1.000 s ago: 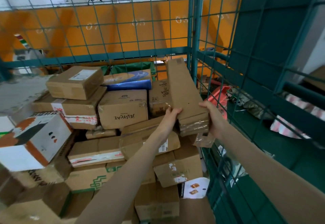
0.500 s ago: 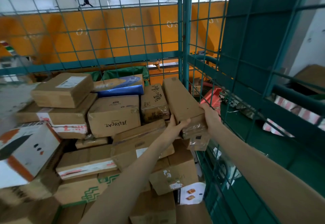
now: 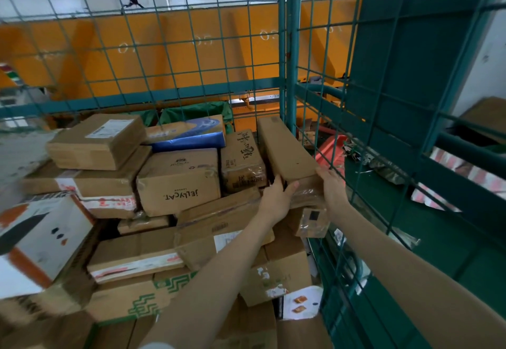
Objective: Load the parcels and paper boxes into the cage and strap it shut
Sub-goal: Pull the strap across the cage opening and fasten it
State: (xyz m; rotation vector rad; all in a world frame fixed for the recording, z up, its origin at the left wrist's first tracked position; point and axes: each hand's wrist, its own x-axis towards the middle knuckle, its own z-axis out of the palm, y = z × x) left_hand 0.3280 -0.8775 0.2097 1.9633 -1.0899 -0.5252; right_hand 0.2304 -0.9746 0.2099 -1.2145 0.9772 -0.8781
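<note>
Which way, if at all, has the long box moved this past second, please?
Yes: the long box has dropped lower against the cage's corner post, settling flatter.

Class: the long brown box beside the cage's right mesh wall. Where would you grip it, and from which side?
Grip the near end from the front: the long box runs into the corner, mesh wall on its right, lettered box on its left.

**Count in the cage**

One cage. Two hands: one left hand and one right hand. Brown cartons: at least eleven plain to see, one of them a long carton. The blurred ones at the bottom of the pile cannot be counted. White boxes: two. Blue box: one. Green bag behind the mesh: one.
</note>
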